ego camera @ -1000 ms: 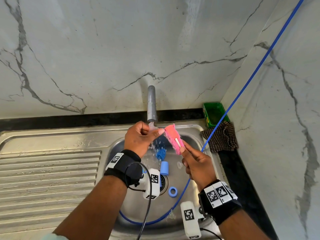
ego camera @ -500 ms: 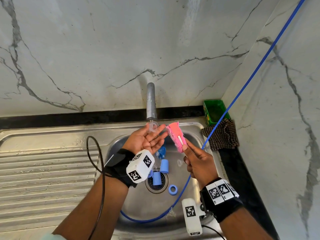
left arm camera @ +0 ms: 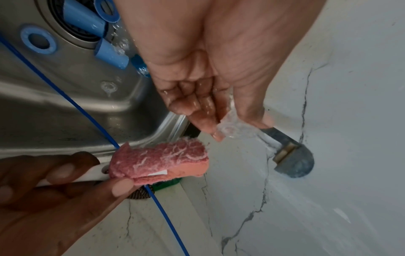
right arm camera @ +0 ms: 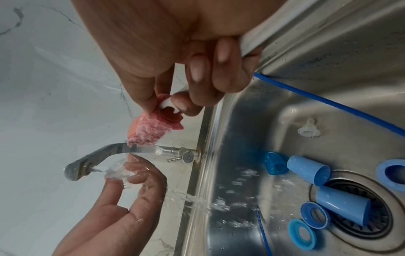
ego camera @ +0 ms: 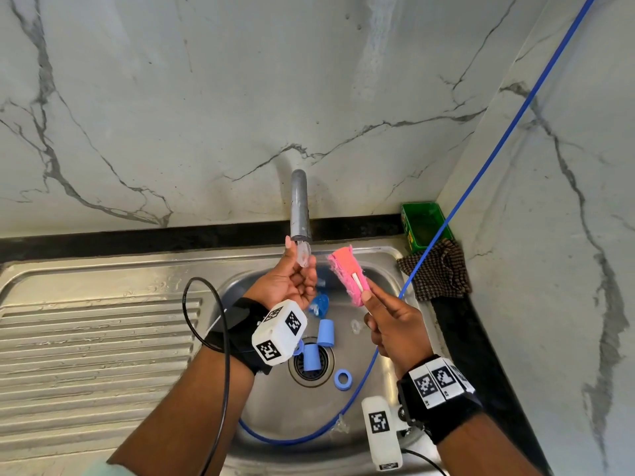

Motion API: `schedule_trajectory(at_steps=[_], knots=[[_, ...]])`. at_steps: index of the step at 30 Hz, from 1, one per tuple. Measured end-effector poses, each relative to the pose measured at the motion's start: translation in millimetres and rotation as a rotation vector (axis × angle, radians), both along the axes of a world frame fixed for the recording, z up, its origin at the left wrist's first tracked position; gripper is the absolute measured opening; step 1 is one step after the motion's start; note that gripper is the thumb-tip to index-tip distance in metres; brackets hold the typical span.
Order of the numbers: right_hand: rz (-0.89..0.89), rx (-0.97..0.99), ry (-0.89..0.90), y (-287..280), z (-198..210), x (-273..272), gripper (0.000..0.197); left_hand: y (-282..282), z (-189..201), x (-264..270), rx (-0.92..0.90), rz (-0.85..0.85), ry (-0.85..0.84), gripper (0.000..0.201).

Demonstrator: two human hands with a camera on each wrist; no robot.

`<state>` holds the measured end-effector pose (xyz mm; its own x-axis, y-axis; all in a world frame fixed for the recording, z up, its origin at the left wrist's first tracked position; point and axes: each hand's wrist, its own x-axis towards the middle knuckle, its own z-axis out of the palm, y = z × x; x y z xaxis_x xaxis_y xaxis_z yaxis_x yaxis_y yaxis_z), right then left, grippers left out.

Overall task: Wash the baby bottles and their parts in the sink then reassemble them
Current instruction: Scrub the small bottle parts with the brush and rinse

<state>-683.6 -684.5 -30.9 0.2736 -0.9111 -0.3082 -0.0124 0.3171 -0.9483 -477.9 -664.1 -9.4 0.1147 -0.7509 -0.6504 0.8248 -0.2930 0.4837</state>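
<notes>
Your left hand is up at the tap, palm turned up, pinching a clear nipple between thumb and fingertips right under the spout, with water running over it and off your fingers into the sink. In the left wrist view that clear piece sits at your fingertips, wet and glassy against the spout. Your right hand has its grip clamped on the white handle of the pink sponge brush, thumb laid along the handle; the foamy sponge head stands just beside the nipple, apart from it. The right wrist view shows the sponge head just above the tap arm.

Down in the basin, two light blue caps lie on their sides, one just beside the drain and the other partly over it. A darker translucent blue cap lies nearer the back wall of the basin, and a blue ring rests just right of the drain. The right wrist view picks out more rings and a second clear nipple lying on the basin floor. A blue hose runs down from the upper right and loops through the sink. At the back right corner sit a green tub and a checked cloth.
</notes>
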Motion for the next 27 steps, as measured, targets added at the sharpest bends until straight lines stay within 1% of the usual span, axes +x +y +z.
schedule_trajectory(at_steps=[2,5,6,7,8,10,12,16,17,21,24,27], knots=[[-0.001,-0.008,0.006,1.3,1.8,-1.0,0.028,2.4,5.0,-1.6,-0.051,0.017,0.024,0.043],[0.008,-0.023,0.001,4.4,5.4,-4.4,0.029,10.3,11.8,-1.7,-0.114,0.015,-0.005,0.024],[0.014,-0.025,-0.003,6.0,6.6,-5.9,0.029,14.0,12.5,-2.2,-0.131,0.034,-0.032,0.022],[0.019,-0.025,-0.006,7.7,7.2,-7.4,0.029,17.8,11.6,-2.5,-0.148,0.060,-0.063,0.024],[0.024,-0.025,-0.009,9.3,7.4,-8.8,0.028,22.6,10.2,-3.9,-0.171,0.078,-0.121,0.028],[0.037,-0.027,-0.013,13.4,8.2,-10.7,0.028,34.9,9.0,-8.6,-0.201,0.089,-0.338,0.032],[0.045,-0.022,-0.022,17.0,8.2,-11.8,0.027,46.0,10.5,-13.4,-0.214,0.088,-0.533,0.028],[0.073,-0.019,-0.026,25.6,7.1,-12.1,0.026,62.0,14.8,-17.7,-0.229,0.059,-0.681,0.019],[0.082,-0.024,-0.028,27.9,7.5,-11.8,0.026,65.1,17.2,-18.2,-0.222,0.057,-0.742,0.019],[0.109,-0.075,-0.028,33.6,10.3,-10.8,0.028,72.7,21.4,-17.3,-0.213,0.052,-1.116,0.019],[0.115,-0.099,-0.013,35.2,9.0,-11.8,0.028,76.1,19.5,-12.4,-0.252,0.039,-1.279,0.016],[0.121,-0.124,-0.009,36.0,8.1,-13.7,0.028,80.4,19.7,-14.1,-0.289,0.020,-1.403,0.013]])
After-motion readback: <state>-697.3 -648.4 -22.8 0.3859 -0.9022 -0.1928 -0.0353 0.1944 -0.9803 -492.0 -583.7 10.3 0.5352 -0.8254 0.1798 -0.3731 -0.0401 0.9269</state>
